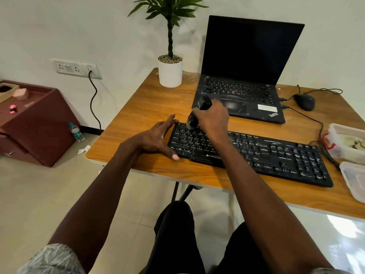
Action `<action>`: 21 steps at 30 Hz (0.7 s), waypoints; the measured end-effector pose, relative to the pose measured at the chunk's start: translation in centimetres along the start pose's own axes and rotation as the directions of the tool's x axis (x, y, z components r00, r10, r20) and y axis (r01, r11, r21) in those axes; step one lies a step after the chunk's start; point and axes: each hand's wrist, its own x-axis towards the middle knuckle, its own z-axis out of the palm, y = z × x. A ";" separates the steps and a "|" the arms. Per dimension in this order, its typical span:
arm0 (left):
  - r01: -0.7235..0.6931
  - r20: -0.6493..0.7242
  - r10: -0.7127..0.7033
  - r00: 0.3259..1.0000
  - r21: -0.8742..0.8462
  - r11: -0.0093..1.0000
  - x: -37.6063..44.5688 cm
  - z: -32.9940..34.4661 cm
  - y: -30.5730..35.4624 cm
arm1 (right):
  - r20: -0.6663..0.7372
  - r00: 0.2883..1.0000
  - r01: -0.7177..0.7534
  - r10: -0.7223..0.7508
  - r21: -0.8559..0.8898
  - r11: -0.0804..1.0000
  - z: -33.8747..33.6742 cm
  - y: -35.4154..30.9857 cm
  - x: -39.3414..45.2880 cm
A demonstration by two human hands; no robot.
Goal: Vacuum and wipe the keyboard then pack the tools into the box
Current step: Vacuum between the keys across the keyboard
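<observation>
- The person's knees, in dark trousers, sit below the near edge of the wooden desk (pixel 150 107).
- The black keyboard (pixel 266 153) lies flat near the front of the desk, angled so its right end is nearer the edge.
- The left hand (pixel 158 139) rests against the keyboard's left end, fingers straight and spread; the thumb lies along the near corner and the fingertips reach the far corner. It holds nothing.
- The right hand (pixel 212 117) is curled round a small black handheld vacuum (pixel 197 113), which tilts so its lower end meets the upper-left keys.
- At the right edge stand a clear plastic box (pixel 343 143) with a red clip and, nearer, a clear lid (pixel 353 178). The box contents are too blurred to identify.
- Behind the keyboard, an open laptop (pixel 245 76) with a dark screen; a black mouse (pixel 305 101) lies to its right.
- At the far left corner stands a potted plant (pixel 170 73).
</observation>
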 end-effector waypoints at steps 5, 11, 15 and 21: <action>-0.007 -0.009 0.006 1.000 -0.057 0.998 0.0 0.3 -0.1 | 0.104 0.995 -0.020 0.002 0.170 0.985 0.5 -1.2 0.3; -0.006 0.001 0.006 1.000 -0.087 0.996 0.1 0.4 -0.3 | 0.114 0.992 -0.047 0.045 0.008 0.999 -0.1 -0.7 0.5; -0.009 0.002 0.009 1.000 -0.072 0.997 0.1 0.4 -0.3 | 0.060 0.998 -0.036 0.034 0.026 0.999 -0.8 -1.4 1.2; -0.004 -0.005 0.003 1.000 -0.099 0.995 0.2 0.4 -0.2 | 0.216 0.976 -0.025 0.012 0.057 0.998 0.3 -1.7 0.2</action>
